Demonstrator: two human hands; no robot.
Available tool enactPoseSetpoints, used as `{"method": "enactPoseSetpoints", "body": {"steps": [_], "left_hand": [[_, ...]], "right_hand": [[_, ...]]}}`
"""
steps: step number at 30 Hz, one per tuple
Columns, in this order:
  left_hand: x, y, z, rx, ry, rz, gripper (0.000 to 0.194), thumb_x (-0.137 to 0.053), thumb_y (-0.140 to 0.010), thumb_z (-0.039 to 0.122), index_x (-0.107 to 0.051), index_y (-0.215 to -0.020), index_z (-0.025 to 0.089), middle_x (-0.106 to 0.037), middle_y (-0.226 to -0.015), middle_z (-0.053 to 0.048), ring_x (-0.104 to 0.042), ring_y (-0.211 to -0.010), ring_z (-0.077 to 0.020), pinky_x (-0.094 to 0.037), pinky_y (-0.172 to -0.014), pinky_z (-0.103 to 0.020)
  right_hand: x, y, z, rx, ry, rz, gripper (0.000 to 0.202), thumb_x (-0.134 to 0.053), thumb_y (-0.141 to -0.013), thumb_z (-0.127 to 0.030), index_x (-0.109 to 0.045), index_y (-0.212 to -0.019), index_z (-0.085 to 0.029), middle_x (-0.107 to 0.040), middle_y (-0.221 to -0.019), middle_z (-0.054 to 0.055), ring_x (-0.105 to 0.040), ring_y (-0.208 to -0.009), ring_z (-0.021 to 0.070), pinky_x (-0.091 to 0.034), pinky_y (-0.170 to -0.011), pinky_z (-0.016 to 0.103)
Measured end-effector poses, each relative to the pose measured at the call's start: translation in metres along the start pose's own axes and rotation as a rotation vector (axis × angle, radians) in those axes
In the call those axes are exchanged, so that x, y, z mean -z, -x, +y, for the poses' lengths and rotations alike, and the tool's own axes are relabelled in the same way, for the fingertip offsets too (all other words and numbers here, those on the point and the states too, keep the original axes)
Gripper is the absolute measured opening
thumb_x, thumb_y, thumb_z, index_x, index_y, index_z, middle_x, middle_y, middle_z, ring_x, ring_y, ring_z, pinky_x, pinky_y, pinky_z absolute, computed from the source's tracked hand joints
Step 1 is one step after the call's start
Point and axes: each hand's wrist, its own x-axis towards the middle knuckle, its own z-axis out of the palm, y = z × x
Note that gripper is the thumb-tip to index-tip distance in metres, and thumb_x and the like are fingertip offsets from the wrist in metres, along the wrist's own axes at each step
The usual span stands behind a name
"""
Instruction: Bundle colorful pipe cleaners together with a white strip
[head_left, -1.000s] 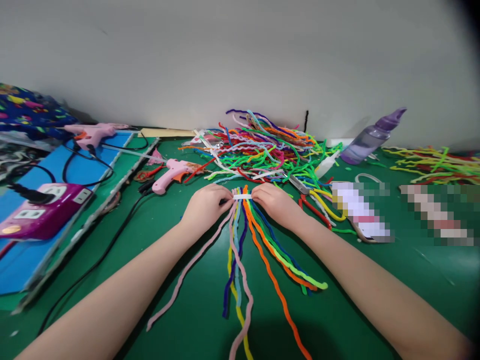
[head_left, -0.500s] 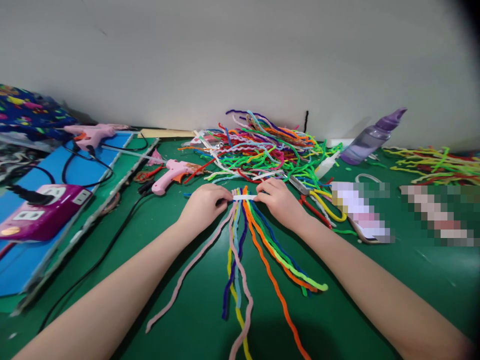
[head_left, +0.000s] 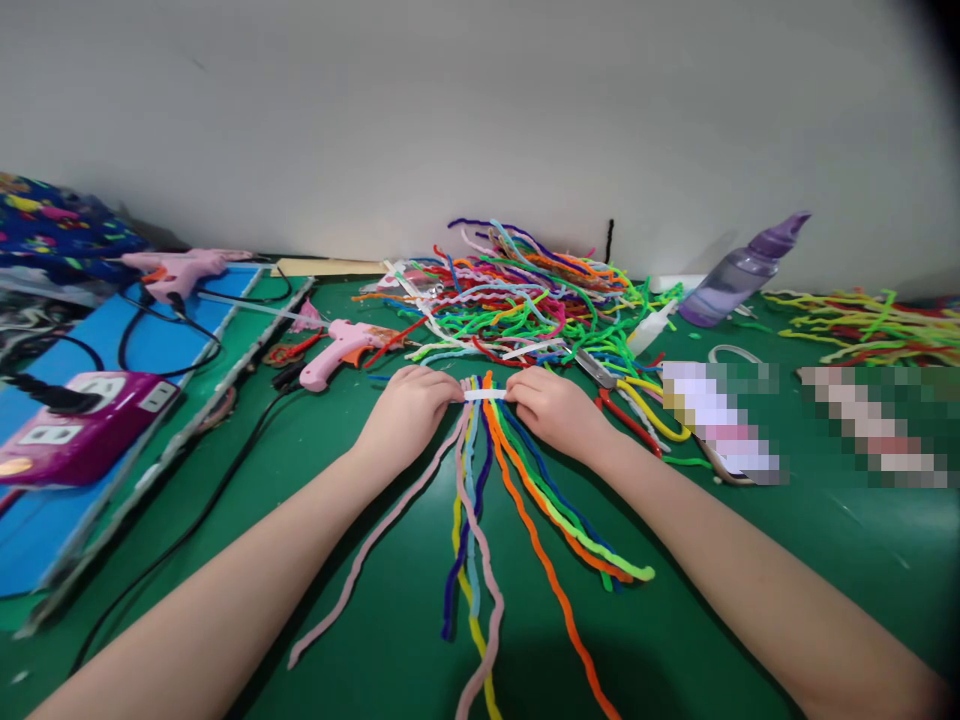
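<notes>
A short white strip (head_left: pixel 485 395) lies across the upper ends of several coloured pipe cleaners (head_left: pixel 547 566). My left hand (head_left: pixel 415 408) pinches the strip's left end, and my right hand (head_left: pixel 553 405) pinches its right end. The pipe cleaners fan out below the strip over the green table (head_left: pixel 360 640); pink, yellow, light blue, dark blue, orange and green ones show. Their top tips poke out just above the strip. My fingers partly hide the strip's ends.
Behind my hands lies a pile of pipe cleaners (head_left: pixel 517 290). A pink glue gun (head_left: pixel 341 350) rests to the left, near a purple power socket (head_left: pixel 82 425). Red-handled pliers (head_left: pixel 630 420), a purple bottle (head_left: pixel 731 285) and a pixelated phone-like item (head_left: pixel 720 420) are on the right.
Both hands stay at the white strip, and my right fingers have closed in slightly at its end. The whole view has shifted a little; the pipe cleaners keep their layout.
</notes>
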Motion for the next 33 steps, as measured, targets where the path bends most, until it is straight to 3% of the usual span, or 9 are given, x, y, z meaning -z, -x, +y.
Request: {"method": "enactPoseSetpoints", "body": {"steps": [10, 19, 33], "left_hand": [[-0.002, 0.001, 0.008, 0.003, -0.089, 0.022, 0.018, -0.044, -0.084, 0.015, -0.062, -0.088, 0.019, -0.066, -0.096, -0.004, -0.056, -0.093, -0.0192, -0.039, -0.088, -0.037], [0.001, 0.001, 0.010, -0.049, -0.112, 0.027, 0.019, -0.045, -0.088, 0.027, -0.062, -0.094, 0.021, -0.065, -0.097, -0.004, -0.056, -0.092, -0.0191, -0.037, -0.088, -0.037], [0.004, 0.002, 0.015, -0.062, -0.144, 0.019, 0.022, -0.046, -0.085, 0.028, -0.062, -0.098, 0.020, -0.064, -0.098, -0.006, -0.055, -0.094, -0.0209, -0.038, -0.090, -0.039]], "right_hand": [[-0.002, 0.001, -0.001, 0.009, -0.025, 0.020, 0.018, -0.045, -0.085, -0.011, -0.062, -0.091, -0.014, -0.062, -0.093, 0.011, -0.053, -0.090, 0.0213, -0.045, -0.082, 0.037], [-0.005, 0.002, 0.001, 0.036, -0.085, 0.056, 0.020, -0.044, -0.090, -0.020, -0.063, -0.097, -0.017, -0.063, -0.096, 0.010, -0.054, -0.096, 0.0209, -0.045, -0.084, 0.037], [0.006, 0.001, -0.008, 0.042, -0.106, 0.004, 0.021, -0.047, -0.085, -0.018, -0.060, -0.101, -0.014, -0.061, -0.099, 0.013, -0.053, -0.096, 0.0235, -0.046, -0.084, 0.039]]}}
